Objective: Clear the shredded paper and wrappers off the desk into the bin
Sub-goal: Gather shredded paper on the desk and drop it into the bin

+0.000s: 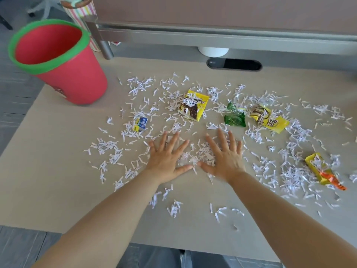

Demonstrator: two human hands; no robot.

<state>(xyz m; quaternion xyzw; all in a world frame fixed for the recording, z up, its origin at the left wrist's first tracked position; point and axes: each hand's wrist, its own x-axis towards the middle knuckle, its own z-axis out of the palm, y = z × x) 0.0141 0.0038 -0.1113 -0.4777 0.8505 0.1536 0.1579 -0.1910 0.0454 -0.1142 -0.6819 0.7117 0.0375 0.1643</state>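
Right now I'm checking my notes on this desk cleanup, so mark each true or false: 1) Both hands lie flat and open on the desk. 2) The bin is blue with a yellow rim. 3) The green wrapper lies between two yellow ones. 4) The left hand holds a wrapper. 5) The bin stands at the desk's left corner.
1) True: the left hand and right hand are spread on shredded paper.
2) False: the bin is red with a green rim.
3) True: green wrapper.
4) False: it holds nothing.
5) True.
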